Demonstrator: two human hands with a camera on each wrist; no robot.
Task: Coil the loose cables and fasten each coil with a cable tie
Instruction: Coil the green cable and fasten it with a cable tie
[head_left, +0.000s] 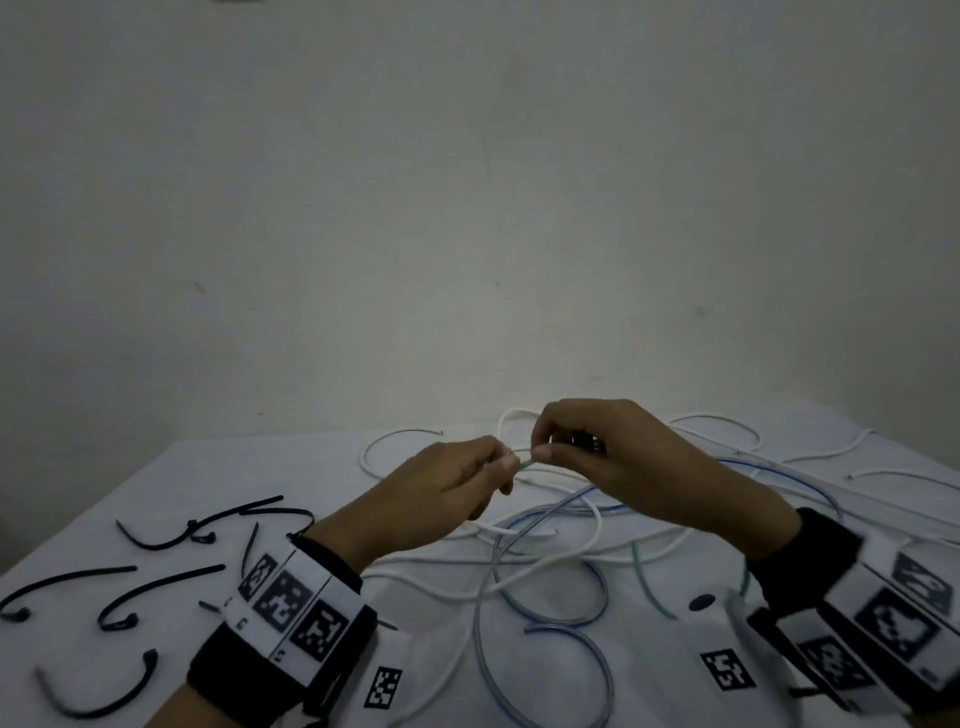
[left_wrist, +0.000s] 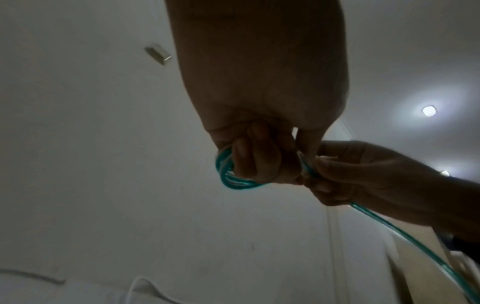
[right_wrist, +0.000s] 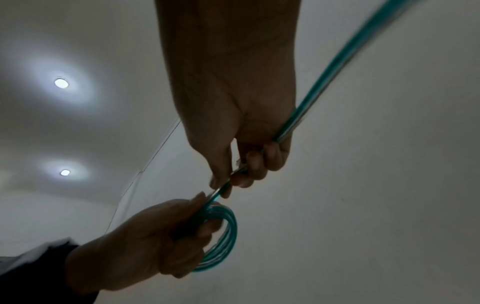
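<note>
Two hands (head_left: 441, 493) (head_left: 639, 462); one green cable (right_wrist: 223, 236); five black ties (head_left: 208, 525); white and blue cables (head_left: 571, 566) tangled, number unclear

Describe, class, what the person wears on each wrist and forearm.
The hands are bare. The left wrist carries a white band printed with square black-and-white coded markers over a black strap. The right wrist has the same kind of marked white band, over a dark sleeve cuff.
</note>
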